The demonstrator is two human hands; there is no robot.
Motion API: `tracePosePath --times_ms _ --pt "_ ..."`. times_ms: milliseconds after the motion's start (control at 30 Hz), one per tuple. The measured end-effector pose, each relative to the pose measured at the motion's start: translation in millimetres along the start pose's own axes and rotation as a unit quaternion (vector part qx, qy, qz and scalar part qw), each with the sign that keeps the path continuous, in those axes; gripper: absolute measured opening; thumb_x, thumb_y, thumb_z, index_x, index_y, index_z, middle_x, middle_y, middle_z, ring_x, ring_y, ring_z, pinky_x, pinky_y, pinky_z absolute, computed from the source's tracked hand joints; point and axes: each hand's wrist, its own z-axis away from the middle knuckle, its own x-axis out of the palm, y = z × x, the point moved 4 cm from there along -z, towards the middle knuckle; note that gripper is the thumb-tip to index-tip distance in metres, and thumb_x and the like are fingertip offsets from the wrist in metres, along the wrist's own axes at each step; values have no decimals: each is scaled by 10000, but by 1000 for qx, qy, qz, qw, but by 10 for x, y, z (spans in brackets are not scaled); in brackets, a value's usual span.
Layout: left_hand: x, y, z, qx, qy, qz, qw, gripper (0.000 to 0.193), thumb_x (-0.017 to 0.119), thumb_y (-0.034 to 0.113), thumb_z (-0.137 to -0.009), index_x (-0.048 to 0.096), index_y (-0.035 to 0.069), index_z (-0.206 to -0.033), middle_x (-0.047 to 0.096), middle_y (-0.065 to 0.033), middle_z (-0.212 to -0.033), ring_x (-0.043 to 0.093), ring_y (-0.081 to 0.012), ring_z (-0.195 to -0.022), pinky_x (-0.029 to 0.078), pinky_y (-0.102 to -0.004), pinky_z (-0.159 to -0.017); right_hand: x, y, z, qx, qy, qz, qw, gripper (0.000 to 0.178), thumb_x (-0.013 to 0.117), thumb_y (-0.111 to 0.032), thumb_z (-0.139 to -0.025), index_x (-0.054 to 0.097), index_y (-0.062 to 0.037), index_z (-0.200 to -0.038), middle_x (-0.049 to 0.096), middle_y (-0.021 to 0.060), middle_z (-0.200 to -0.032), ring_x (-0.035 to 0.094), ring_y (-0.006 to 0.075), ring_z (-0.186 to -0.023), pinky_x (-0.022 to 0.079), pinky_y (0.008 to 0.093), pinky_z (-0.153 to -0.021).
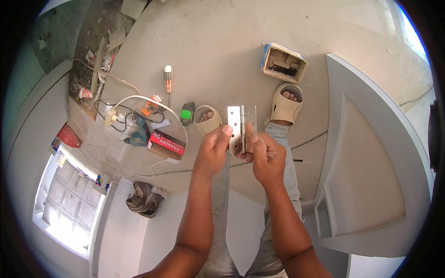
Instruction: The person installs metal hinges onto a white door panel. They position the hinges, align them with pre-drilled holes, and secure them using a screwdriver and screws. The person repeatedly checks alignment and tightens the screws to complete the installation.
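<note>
A silver metal door hinge (236, 121) is held up in front of me, its two leaves spread apart on either side of the pin. Screw holes show along the left leaf. My left hand (212, 150) is closed on that leaf, thumb pressed on its face and fingers behind it. The right leaf is pinched at its lower edge by my right hand (269, 155), whose fingers are curled in. Below the hinge, some fingertips show behind it. Past my hands, my feet in beige clogs (283, 103) stand on the floor.
Left on the floor are a screwdriver (168, 79), a green and black tape measure (187, 114), a teal power drill (139, 135), a red box (167, 144) and white cable (174, 113). An open carton (284, 63) lies ahead. A framed door panel (366, 162) stands right; boots (144, 200) sit lower left.
</note>
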Motion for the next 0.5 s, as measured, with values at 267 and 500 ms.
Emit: tracePosePath --times_ms 267,500 --pt "95 36 -87 -6 44 42 998 216 560 142 -989 633 -46 -1066 686 -87 -901 648 -131 -747 555 -285 -703 -204 248 -204 108 24 -108 988 331 572 -295 -1010 659 16 -932 647 49 -757 553 101 -602 460 243 -554" --pt "90 66 -99 -15 71 -11 997 186 613 78 -932 638 -54 -1061 705 -96 -911 675 -124 -791 567 -276 -708 -232 252 -240 95 29 -80 992 224 644 -180 -963 666 39 -1000 657 52 -778 561 97 -618 489 249 -585"
